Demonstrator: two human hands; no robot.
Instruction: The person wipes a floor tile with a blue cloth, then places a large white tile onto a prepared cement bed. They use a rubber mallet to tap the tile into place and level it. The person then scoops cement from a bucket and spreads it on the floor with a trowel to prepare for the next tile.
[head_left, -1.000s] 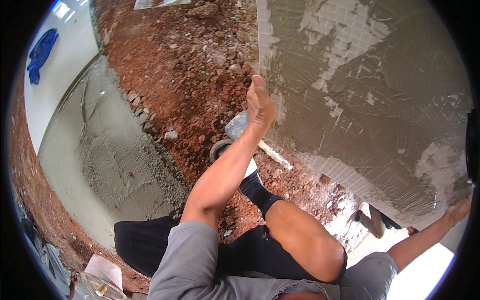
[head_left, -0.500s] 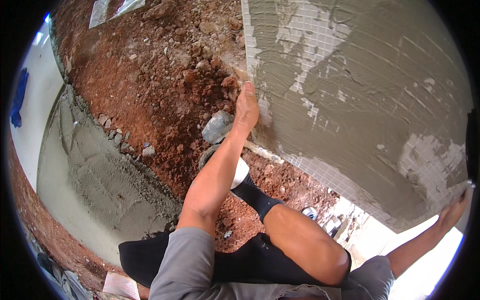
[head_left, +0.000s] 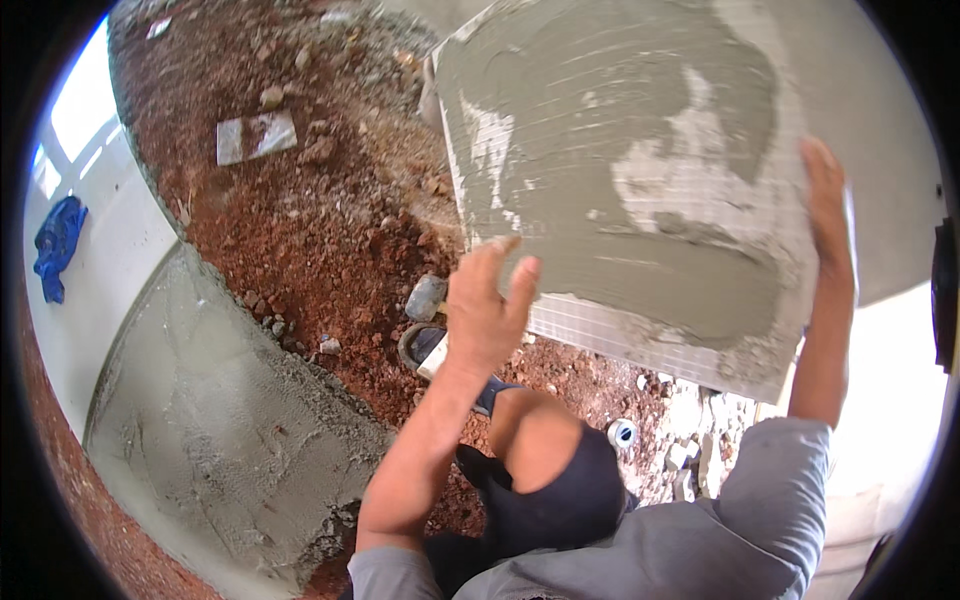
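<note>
A large square tile (head_left: 640, 180) stands tilted before me, grey wet mortar spread over its grid-patterned back, with pale bare patches showing. My right hand (head_left: 825, 190) grips its right edge, fingers partly hidden along the rim. At the lower left corner, my left hand (head_left: 488, 300) has its thumb and fingers apart, close to or touching the mortared side; the exact contact is unclear. Just left of that hand lies a mallet (head_left: 427, 298) with a grey head on red soil. My shoe (head_left: 418, 345) is beside it.
Smooth wet mortar (head_left: 230, 420) covers the ground at left, bordering rough red soil (head_left: 330, 220). A blue cloth or bag (head_left: 60, 245) lies on a pale surface at far left. Clear plastic (head_left: 256, 137) rests on the soil. A small roll (head_left: 621, 432) and rubble (head_left: 690, 465) are near my knee.
The tile has shifted left and away, turning in view. My right hand has come up along its right edge. My left hand has gone from the left edge to the lower left corner, fingers spreading.
</note>
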